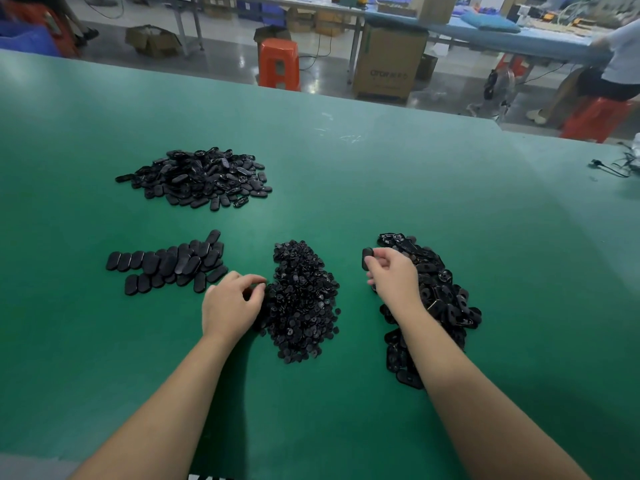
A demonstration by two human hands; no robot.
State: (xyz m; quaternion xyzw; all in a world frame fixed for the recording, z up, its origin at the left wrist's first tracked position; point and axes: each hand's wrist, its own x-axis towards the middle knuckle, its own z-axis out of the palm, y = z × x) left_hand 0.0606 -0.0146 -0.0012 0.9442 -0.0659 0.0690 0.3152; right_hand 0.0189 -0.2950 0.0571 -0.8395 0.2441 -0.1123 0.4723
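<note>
Working from the head view: right hand [393,275] pinches one oval shell [367,258] between thumb and fingertips, just off the left edge of the shell pile [436,292]. Left hand [232,303] has its fingers curled narrow at the disc pile [304,303] (can't tell if a disc is caught). I'd isolate a single disc, then seat it square before the shell joins the laid-out row [166,266].
</note>
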